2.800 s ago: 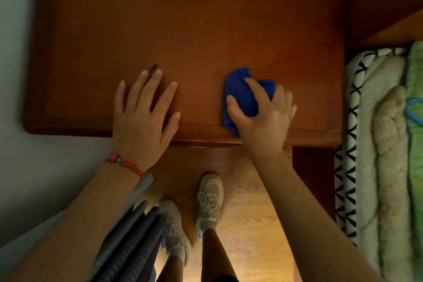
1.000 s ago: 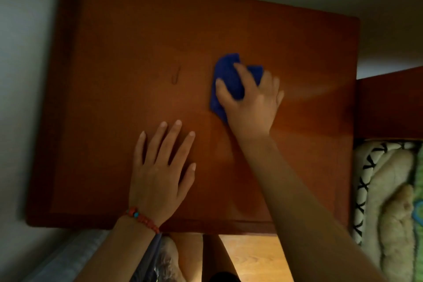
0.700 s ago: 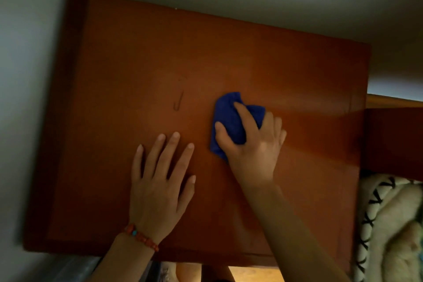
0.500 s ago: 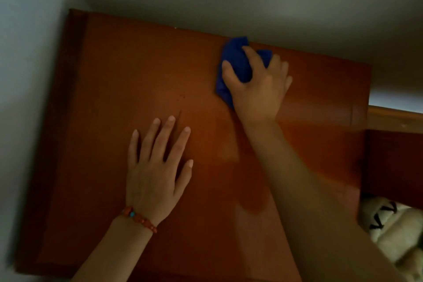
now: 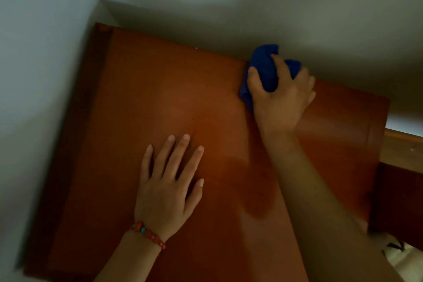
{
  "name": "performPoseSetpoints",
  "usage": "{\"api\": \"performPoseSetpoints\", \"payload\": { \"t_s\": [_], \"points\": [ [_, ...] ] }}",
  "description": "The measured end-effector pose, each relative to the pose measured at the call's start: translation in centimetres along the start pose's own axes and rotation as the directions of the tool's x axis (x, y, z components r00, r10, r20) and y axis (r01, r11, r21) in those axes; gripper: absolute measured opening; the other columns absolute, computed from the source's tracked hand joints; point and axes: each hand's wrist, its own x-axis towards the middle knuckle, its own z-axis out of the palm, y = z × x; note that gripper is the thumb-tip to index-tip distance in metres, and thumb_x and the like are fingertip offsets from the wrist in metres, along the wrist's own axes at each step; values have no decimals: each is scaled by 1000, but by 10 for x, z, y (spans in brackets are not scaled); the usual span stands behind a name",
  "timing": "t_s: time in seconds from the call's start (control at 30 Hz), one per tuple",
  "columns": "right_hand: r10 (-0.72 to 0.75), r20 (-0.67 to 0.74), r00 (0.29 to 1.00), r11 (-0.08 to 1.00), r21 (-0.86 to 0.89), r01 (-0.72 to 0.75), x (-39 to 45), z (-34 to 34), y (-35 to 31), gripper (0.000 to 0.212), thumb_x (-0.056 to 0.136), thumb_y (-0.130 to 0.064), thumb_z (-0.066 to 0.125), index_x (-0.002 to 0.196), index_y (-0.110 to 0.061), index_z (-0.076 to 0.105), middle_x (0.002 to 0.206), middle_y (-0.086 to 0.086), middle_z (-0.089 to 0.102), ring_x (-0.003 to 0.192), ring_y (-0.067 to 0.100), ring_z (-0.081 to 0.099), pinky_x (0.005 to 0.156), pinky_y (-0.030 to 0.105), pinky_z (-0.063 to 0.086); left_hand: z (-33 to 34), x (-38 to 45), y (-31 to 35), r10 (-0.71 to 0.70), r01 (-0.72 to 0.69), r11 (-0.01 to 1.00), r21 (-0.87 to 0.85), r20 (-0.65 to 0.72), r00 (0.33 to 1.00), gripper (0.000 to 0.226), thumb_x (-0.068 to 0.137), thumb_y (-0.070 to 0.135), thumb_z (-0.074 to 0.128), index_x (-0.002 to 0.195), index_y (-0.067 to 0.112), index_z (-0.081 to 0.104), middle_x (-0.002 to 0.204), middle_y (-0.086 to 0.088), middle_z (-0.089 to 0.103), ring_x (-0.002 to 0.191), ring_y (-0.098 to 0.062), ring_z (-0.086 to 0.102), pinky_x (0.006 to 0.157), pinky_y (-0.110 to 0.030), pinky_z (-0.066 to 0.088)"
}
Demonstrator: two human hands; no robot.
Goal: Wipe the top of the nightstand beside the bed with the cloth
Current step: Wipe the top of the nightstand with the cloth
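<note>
The reddish-brown wooden nightstand top (image 5: pixel 142 103) fills the middle of the head view. My right hand (image 5: pixel 280 98) grips a bunched blue cloth (image 5: pixel 265 68) at the far edge of the top, against the wall. Part of the cloth is hidden under my palm and fingers. My left hand (image 5: pixel 169 183) lies flat on the wood nearer to me, fingers spread and straight, with a red bead bracelet at the wrist. It holds nothing.
Pale walls (image 5: pixel 41 75) close in the nightstand on the left and at the back. A wooden bed frame (image 5: pixel 402 151) adjoins its right side, and a strip of black-and-white bedding (image 5: pixel 398 249) shows at the lower right.
My right hand has pushed the cloth from the middle of the top out to the back edge by the wall. My left hand has stayed flat. The view has tilted upward.
</note>
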Motion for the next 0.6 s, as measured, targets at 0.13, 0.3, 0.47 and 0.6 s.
{"api": "performPoseSetpoints", "payload": {
  "t_s": [0.13, 0.3, 0.47, 0.6],
  "points": [
    [-169, 82, 982, 985, 0, 170, -14, 13, -26, 55, 77, -54, 49, 114, -16, 62, 98, 22, 58, 86, 38, 51, 72, 40, 36, 1, 0, 0, 9, -9, 1000, 6, -17, 1000, 49, 91, 41, 36, 136, 21, 39, 144, -9, 34, 133, -29, 29, 110, -50, 14],
    [-155, 59, 986, 988, -16, 156, -11, 3, -6, 54, 77, -55, 49, 115, -18, 62, 96, 21, 58, 87, 39, 51, 73, 40, 36, 1, -1, -2, 7, -7, 1000, -9, -8, 1000, 50, 90, 41, 38, 136, 22, 38, 144, -8, 33, 134, -28, 28, 110, -50, 15],
    [-164, 84, 983, 986, 3, 164, -12, 12, -28, 54, 77, -52, 50, 114, -15, 61, 100, 22, 57, 89, 39, 50, 74, 40, 35, 3, -1, -2, 15, -15, 1000, -15, -18, 1000, 49, 90, 40, 40, 136, 21, 39, 144, -10, 36, 133, -29, 29, 108, -53, 18],
    [-204, 147, 968, 979, 8, 205, -8, 13, -27, 56, 79, -55, 48, 120, -18, 58, 106, 22, 56, 94, 39, 49, 77, 42, 35, 1, -3, -1, 5, -8, 999, -52, -57, 998, 45, 92, 37, 38, 133, 18, 41, 139, -13, 43, 131, -29, 31, 107, -52, 20]
  ]
}}
